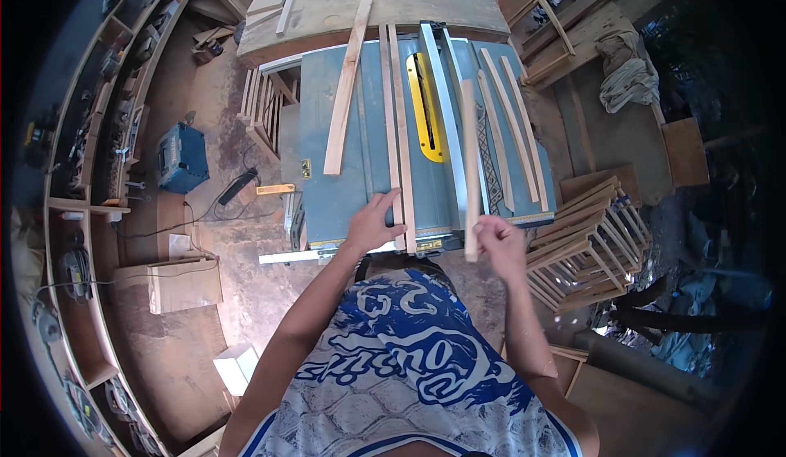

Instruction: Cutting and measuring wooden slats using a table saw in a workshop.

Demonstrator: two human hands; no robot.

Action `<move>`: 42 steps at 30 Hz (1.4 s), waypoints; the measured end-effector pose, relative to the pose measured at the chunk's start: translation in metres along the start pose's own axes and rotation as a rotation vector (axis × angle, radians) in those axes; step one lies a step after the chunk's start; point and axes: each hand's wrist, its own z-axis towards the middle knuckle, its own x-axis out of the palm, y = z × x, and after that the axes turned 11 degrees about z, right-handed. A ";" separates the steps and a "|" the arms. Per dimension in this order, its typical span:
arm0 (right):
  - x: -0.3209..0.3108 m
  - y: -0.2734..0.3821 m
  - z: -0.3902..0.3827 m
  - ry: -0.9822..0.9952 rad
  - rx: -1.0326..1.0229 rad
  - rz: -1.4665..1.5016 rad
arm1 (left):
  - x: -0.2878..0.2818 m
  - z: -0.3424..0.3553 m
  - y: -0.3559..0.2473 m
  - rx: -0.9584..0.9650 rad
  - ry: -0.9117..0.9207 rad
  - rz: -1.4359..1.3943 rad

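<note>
A wooden strip [470, 158] is pinched in the right grip [501, 246]; another strip [390, 113] is touched by the left grip [372, 224], closure unclear.

1 head-worn fisheye view faces steeply down, close above the left hand [374, 223], right hand [501, 247] and blue-grey tabletop [334, 205].

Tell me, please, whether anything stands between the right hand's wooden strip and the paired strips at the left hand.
Yes: the silver fence stands between the held strip and the paired strips, with the yellow insert left of it.
</note>
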 end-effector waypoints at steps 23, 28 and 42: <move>0.111 -0.116 0.030 -0.064 -0.082 -0.650 | 0.015 -0.009 0.041 0.164 -0.041 -0.067; 0.109 -0.115 0.038 -0.036 -0.075 -0.574 | 0.015 -0.009 0.042 0.176 -0.058 -0.049; 0.107 -0.116 0.036 0.000 -0.028 -0.522 | 0.006 -0.010 0.033 0.099 0.011 -0.082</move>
